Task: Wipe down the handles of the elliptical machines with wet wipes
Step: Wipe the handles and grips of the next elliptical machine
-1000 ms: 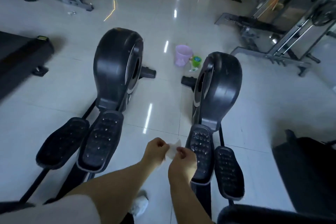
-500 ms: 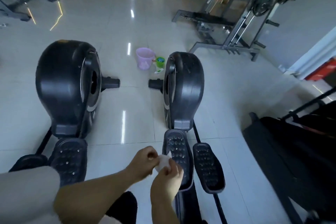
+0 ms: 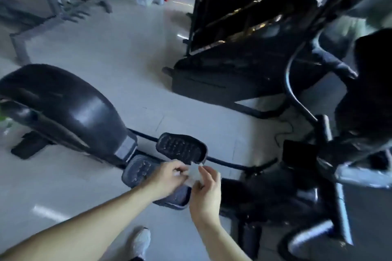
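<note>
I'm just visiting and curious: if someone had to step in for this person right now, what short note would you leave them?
Left hand: pinching one edge of the wipe.
Right hand: pinching the other edge; the wipe is held between both hands, above the elliptical's pedals.
Handles: a dark curved bar rises on the right; the picture is blurred there.
Done: wipe is in hand. No wiping of a handle shows.
Left: bring the wipe to the handles and wipe them.
</note>
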Demonstrator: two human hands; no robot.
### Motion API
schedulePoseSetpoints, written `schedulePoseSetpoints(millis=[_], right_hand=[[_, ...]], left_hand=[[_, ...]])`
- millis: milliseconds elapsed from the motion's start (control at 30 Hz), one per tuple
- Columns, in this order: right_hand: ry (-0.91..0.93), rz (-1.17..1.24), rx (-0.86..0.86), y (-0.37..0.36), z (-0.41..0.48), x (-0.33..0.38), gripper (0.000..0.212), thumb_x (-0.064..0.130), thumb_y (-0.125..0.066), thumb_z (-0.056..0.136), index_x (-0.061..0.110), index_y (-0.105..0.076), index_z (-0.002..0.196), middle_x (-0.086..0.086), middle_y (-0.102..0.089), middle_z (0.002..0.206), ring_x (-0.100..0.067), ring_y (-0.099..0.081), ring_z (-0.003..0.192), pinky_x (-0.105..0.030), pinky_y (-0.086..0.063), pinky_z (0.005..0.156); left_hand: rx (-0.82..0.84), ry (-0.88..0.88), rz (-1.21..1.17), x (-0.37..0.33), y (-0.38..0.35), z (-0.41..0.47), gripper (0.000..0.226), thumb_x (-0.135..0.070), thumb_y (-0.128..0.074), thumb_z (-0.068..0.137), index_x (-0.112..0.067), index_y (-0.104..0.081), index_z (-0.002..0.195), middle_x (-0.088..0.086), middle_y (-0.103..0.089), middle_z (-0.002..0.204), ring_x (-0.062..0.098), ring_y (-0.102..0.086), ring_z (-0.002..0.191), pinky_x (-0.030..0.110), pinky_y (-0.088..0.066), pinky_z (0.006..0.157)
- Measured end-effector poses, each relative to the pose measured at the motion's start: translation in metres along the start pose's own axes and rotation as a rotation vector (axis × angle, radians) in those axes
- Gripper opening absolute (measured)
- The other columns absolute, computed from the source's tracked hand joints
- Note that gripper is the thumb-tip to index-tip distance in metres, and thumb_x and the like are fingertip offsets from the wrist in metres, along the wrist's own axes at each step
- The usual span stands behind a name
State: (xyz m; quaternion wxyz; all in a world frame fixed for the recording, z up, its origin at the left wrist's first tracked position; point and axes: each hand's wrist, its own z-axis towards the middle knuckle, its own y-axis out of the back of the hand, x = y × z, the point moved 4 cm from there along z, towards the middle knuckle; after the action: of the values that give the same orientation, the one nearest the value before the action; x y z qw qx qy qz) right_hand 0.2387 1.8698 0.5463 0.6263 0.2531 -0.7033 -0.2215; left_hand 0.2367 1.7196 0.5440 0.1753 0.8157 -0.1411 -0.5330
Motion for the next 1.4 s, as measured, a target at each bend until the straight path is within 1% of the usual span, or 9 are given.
schedulePoseSetpoints(millis=[133,300,433,600,767,933,1100,1233,1400], right_hand=[[-0.07,-0.076,-0.13,0.027,-0.007,-0.004,0.045,-0.004,-0.054,0.095,0.017,-0.067,0.133,0.007,-0.051,0.138,-0.009,-0.054,0.122,0.004,-0.034,0.079],[-0.054,-0.069,-0.366,0.053,-0.023,-0.014,0.023,0.004,-0.068,0.094,0.02,-0.079,0.106,0.008,-0.057,0.117,-0.018,-0.05,0.107,-0.023,-0.042,0.083],[-0.098,0.25,-0.36,0.068,-0.034,-0.007,0.022,0.009,-0.062,0.1,0.026,-0.077,0.101,0.016,-0.057,0.105,-0.003,-0.061,0.094,-0.019,-0.048,0.082],[-0.128,0.574,-0.463,0.08,-0.043,0.011,0.051,0.002,-0.056,0.097,0.048,-0.071,0.114,0.015,-0.068,0.118,-0.016,-0.07,0.109,-0.039,-0.059,0.093],[-0.164,0.751,-0.741,0.093,-0.05,0.035,0.017,0.017,-0.066,0.1,0.026,-0.059,0.112,0.001,-0.072,0.103,-0.03,-0.071,0.094,-0.053,-0.059,0.088],[-0.167,0.772,-1.097,0.104,-0.061,0.064,0.01,0.011,-0.066,0.101,0.015,-0.067,0.11,-0.003,-0.074,0.106,-0.03,-0.072,0.091,-0.043,-0.061,0.083],[-0.123,0.761,-1.364,0.12,-0.093,0.091,0.012,0.012,-0.07,0.098,0.019,-0.079,0.102,-0.006,-0.075,0.112,-0.031,-0.072,0.1,-0.035,-0.061,0.087],[-0.089,0.682,-1.515,0.143,-0.125,0.108,0.008,0.008,-0.072,0.096,0.008,-0.078,0.101,-0.014,-0.078,0.096,-0.034,-0.073,0.089,-0.039,-0.061,0.084],[0.062,0.564,-1.654,0.186,-0.163,0.138,0.006,0.007,-0.075,0.088,0.006,-0.077,0.094,-0.006,-0.079,0.085,-0.016,-0.072,0.078,-0.023,-0.057,0.074]], left_hand=[[0.179,-0.161,0.111,-0.034,-0.003,0.01,0.012,-0.04,-0.071,0.093,-0.03,-0.066,0.087,-0.011,-0.066,0.074,-0.002,-0.049,0.045,0.018,-0.036,0.045],[0.289,-0.27,0.171,-0.068,-0.019,-0.003,0.012,-0.033,-0.07,0.094,-0.023,-0.065,0.096,-0.012,-0.058,0.074,0.002,-0.049,0.051,0.01,-0.033,0.043],[0.359,-0.33,0.161,-0.092,-0.022,-0.01,0.015,-0.039,-0.075,0.089,-0.028,-0.065,0.086,-0.018,-0.061,0.065,0.0,-0.052,0.051,0.011,-0.038,0.049],[0.536,-0.502,0.228,-0.131,-0.022,-0.011,0.009,-0.043,-0.071,0.089,-0.035,-0.068,0.087,-0.015,-0.069,0.095,0.005,-0.066,0.088,0.026,-0.054,0.081],[0.758,-0.717,0.304,-0.183,-0.019,-0.007,0.015,-0.043,-0.061,0.099,-0.034,-0.073,0.095,-0.018,-0.072,0.1,-0.001,-0.066,0.096,0.016,-0.049,0.077],[0.928,-0.924,0.243,-0.225,-0.025,-0.004,0.017,-0.047,-0.069,0.093,-0.031,-0.076,0.092,-0.013,-0.072,0.095,0.007,-0.068,0.096,0.021,-0.053,0.079],[0.966,-1.142,0.22,-0.255,-0.033,-0.033,0.018,-0.05,-0.075,0.087,-0.032,-0.074,0.09,-0.02,-0.068,0.083,0.005,-0.059,0.072,0.022,-0.045,0.063],[1.008,-1.304,0.106,-0.274,-0.036,-0.071,0.012,-0.037,-0.077,0.089,-0.024,-0.075,0.091,-0.018,-0.065,0.079,0.003,-0.057,0.065,0.01,-0.038,0.06],[1.104,-1.459,0.017,-0.314,-0.032,-0.113,0.009,-0.023,-0.076,0.093,-0.021,-0.079,0.101,-0.016,-0.072,0.093,-0.005,-0.061,0.072,0.008,-0.043,0.07]])
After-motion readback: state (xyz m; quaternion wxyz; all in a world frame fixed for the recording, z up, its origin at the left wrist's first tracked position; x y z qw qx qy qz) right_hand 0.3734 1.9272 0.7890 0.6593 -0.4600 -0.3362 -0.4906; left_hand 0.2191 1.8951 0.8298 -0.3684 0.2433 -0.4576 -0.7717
